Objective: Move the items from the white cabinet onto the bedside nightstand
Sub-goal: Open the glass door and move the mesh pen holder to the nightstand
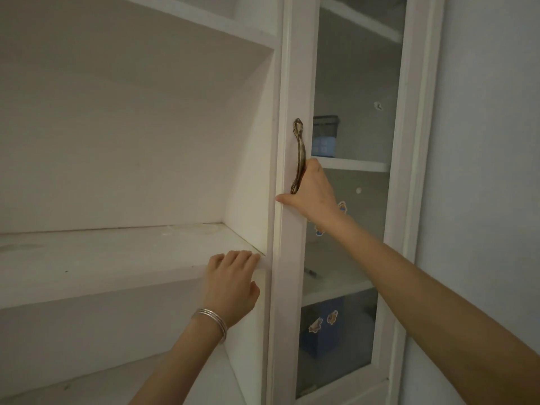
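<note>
White cabinet [140, 141] fills my view. My right hand [312, 190] curls round the handle [301, 147] at three o'clock; my left hand [230, 285] grips the shelf [102, 258] edge. I should pull slowly: the blue box [323, 146] stands just behind this door [292, 287].

Left hand [230, 283] raised, back of it toward me; fingers bent over the front edge of the shelf [117, 258], thumb tucked just below that edge; wrist straight, thin silver bangles [211, 321] round it; forearm bare, rising from bottom centre. Right hand [314, 191] higher and further right; fingers wrapped behind the lower part of the door handle [299, 150], tips out of my sight; thumb stretched out leftward; right arm bare, nearly straight, reaching up from the lower right corner.
</note>
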Action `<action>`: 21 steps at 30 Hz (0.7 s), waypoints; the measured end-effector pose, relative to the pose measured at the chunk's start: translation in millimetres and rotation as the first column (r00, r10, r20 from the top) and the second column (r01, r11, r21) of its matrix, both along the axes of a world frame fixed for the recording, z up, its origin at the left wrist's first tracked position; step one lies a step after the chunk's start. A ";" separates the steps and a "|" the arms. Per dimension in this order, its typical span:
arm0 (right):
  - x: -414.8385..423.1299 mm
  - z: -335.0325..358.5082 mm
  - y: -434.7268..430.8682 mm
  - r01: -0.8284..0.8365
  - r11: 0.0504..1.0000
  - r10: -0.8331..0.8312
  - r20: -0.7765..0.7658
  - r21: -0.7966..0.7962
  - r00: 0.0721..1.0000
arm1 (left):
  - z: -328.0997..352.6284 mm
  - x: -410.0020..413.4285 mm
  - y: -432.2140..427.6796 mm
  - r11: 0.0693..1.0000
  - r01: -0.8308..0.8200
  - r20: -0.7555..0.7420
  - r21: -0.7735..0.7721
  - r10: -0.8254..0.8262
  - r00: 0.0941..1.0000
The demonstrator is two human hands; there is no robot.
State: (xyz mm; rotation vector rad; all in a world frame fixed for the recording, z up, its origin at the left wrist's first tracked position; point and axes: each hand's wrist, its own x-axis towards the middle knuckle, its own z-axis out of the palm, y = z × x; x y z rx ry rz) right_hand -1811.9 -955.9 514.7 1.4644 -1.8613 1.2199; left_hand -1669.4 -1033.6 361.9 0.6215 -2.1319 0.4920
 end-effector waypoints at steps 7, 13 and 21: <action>2.8 4.9 12.2 0.013 0.998 -0.013 0.005 0.061 1.000 | 6.5 1.8 13.7 0.990 -0.131 0.085 0.048 0.127 0.988; -2.2 -3.0 36.5 -0.070 0.993 0.078 0.091 -0.091 0.993 | 5.5 -1.3 6.7 0.989 -0.134 0.081 0.059 0.129 0.988; -10.2 -15.1 96.2 -0.134 0.981 0.151 0.115 -0.139 0.982 | 18.1 -12.6 43.3 0.984 -0.063 0.114 0.166 0.044 0.993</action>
